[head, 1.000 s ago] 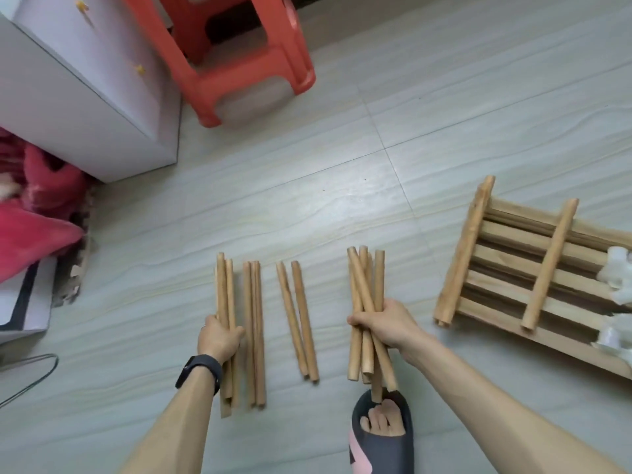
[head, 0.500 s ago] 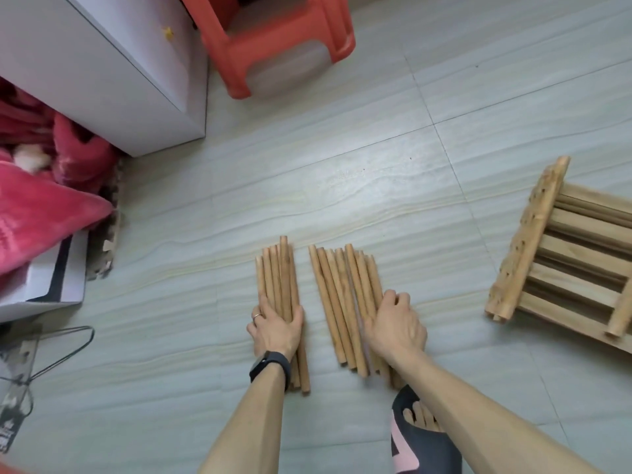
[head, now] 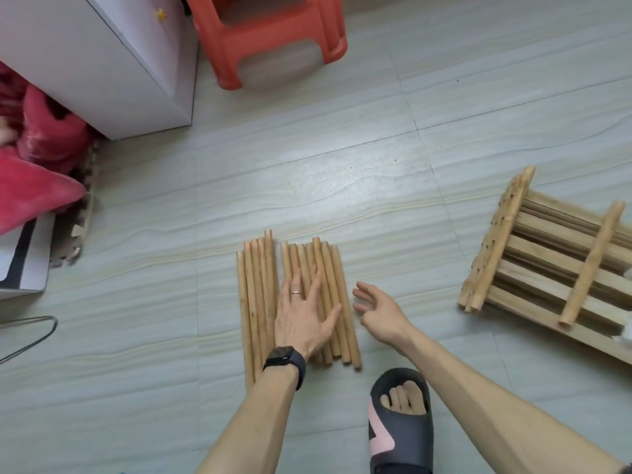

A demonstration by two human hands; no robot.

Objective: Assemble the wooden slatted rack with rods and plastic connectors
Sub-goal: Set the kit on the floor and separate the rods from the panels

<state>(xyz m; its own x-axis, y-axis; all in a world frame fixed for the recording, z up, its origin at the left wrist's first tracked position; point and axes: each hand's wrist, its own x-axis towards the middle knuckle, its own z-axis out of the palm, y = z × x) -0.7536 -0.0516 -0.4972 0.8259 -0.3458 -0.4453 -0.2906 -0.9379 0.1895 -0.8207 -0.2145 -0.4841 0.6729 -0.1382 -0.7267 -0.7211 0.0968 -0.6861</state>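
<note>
A person's left hand (head: 301,316) lies flat on a row of wooden rods (head: 260,295) on a pale tiled floor (head: 342,165), fingers straight and spread, pressing on the rods and gripping none. The rods lie side by side in two close groups, running away from the person. The right hand (head: 379,311) hovers just right of the row, fingers loosely curled and holding nothing.

The slatted rack (head: 547,251) lies flat well to the right, apart from the rods. Its drilled side rail (head: 496,241) faces the row and one loose rod (head: 591,265) rests across its slats. A sliver of white (head: 628,273) shows at the frame edge on the rack, too little to identify.

A foot in a black slipper (head: 400,439) with a pink mark stands near the rods' near ends, below the right hand. The left wrist carries a black watch (head: 285,359) and one finger a ring (head: 296,293).

Beyond the rods stand a red plastic stool (head: 273,32) and, to its left, a white cabinet (head: 102,63). Red cloth (head: 34,186) is heaped at the far left over a white box (head: 20,258) with a black stripe, beside a foam mat edge (head: 82,213). A wire hanger (head: 34,333) lies nearer the person.
</note>
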